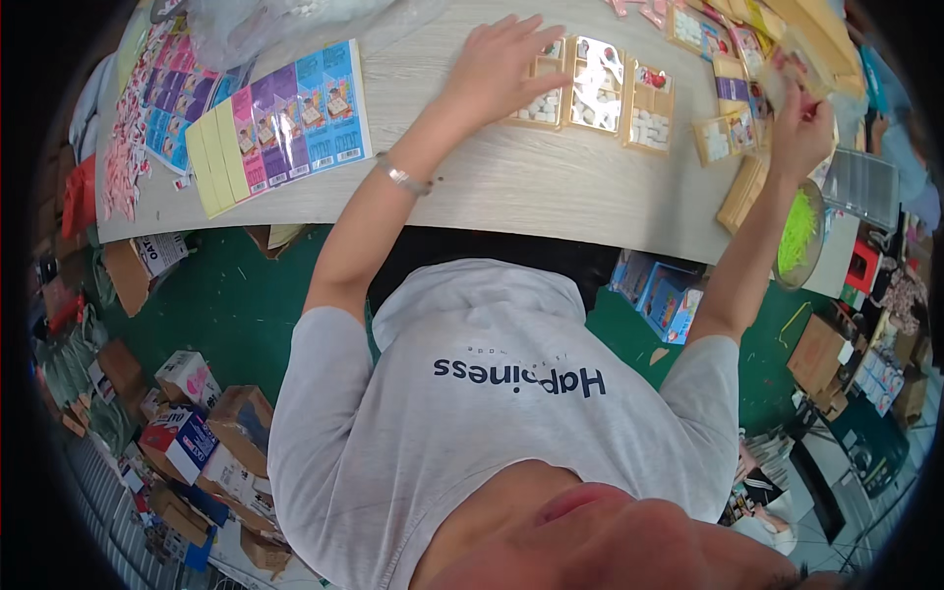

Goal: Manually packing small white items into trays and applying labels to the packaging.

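Observation:
My left hand (501, 77) is spread palm down over the leftmost of three small cream-coloured trays in a row, covering part of it. White pieces show in that left tray (537, 110). Glare lies across the shiny clear cover of the middle tray (597, 87). The right tray (650, 110) has white pieces in its lower part and a printed picture at its top. At the far right my right hand (803, 126) is raised, its fingers closed on a small pale packet (798, 71) with reddish contents, too blurred to make out fully.
Printed label sheets (285, 128) lie at the left, beside pink scraps (123, 147) and a clear plastic bag (265, 25). More filled trays (723, 136) crowd the right side. A bowl of bright green shreds (798, 231) sits at the table's right edge. Cardboard boxes (241, 428) stand on the floor.

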`<action>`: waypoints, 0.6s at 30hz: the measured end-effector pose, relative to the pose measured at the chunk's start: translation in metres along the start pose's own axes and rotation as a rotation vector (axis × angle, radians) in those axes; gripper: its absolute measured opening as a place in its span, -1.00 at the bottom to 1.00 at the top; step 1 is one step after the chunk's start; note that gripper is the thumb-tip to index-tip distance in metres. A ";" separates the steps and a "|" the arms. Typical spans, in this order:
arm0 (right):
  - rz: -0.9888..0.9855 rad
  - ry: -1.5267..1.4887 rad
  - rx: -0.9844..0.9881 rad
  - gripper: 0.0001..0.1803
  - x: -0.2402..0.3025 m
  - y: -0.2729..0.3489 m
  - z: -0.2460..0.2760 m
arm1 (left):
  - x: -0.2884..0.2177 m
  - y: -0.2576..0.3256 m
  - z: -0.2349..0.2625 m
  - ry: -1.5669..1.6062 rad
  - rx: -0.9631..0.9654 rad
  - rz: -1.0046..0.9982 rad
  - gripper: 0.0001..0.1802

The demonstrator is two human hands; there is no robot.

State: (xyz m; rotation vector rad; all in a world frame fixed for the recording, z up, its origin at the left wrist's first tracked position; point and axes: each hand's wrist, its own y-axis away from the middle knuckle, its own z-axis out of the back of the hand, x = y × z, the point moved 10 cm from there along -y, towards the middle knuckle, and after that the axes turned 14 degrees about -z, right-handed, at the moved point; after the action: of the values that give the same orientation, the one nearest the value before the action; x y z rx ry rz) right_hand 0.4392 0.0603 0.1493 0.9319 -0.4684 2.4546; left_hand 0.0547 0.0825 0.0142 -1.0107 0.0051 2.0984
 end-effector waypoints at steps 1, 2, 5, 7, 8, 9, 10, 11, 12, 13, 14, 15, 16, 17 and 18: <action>0.147 0.250 -0.175 -0.41 0.012 -0.008 0.008 | -0.009 -0.006 -0.005 -0.224 0.060 0.010 -0.02; 0.295 0.498 -0.351 -0.44 0.022 -0.009 0.010 | -0.015 -0.009 -0.009 -0.449 0.122 0.023 -0.04; 0.458 0.301 -0.332 -0.50 0.079 0.018 -0.016 | -0.015 0.001 -0.012 -0.529 0.056 -0.033 -0.03; 0.453 0.142 -0.178 -0.50 0.098 0.046 -0.043 | -0.030 0.020 -0.010 -0.503 0.008 -0.024 -0.07; 0.435 0.003 -0.024 -0.49 0.106 0.060 -0.066 | -0.039 0.035 -0.008 -0.493 0.002 0.010 -0.07; 0.454 -0.007 0.072 -0.47 0.113 0.076 -0.087 | -0.051 0.046 -0.008 -0.505 -0.005 0.022 -0.07; 0.501 -0.010 0.192 -0.46 0.138 0.104 -0.120 | -0.056 0.069 -0.006 -0.488 0.012 0.085 -0.06; 0.565 -0.050 0.282 -0.47 0.167 0.129 -0.145 | -0.058 0.084 -0.006 -0.454 0.023 0.128 -0.05; 0.552 -0.155 0.391 -0.49 0.183 0.149 -0.170 | -0.062 0.092 -0.005 -0.466 0.016 0.148 -0.05; 0.633 -0.194 0.456 -0.49 0.204 0.171 -0.192 | -0.066 0.099 -0.001 -0.428 -0.033 0.146 -0.03; 0.647 -0.203 0.521 -0.48 0.223 0.188 -0.212 | -0.068 0.105 0.006 -0.385 -0.085 0.135 -0.01; 0.659 -0.209 0.533 -0.48 0.238 0.199 -0.230 | -0.064 0.112 0.017 -0.393 -0.092 0.150 -0.01; 0.672 -0.222 0.571 -0.49 0.250 0.209 -0.251 | -0.055 0.120 0.042 -0.371 -0.172 0.208 0.00; 0.684 -0.233 0.609 -0.50 0.263 0.219 -0.272 | -0.044 0.130 0.069 -0.347 -0.251 0.264 0.01; 0.689 -0.232 0.611 -0.50 0.274 0.224 -0.292 | -0.020 0.147 0.113 -0.339 -0.324 0.312 -0.01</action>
State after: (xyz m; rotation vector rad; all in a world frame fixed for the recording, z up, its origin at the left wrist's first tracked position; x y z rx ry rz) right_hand -0.0156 0.0936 0.0978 1.5065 -0.1002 3.2220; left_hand -0.1086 0.0045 0.0588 -0.8650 -0.3797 2.5957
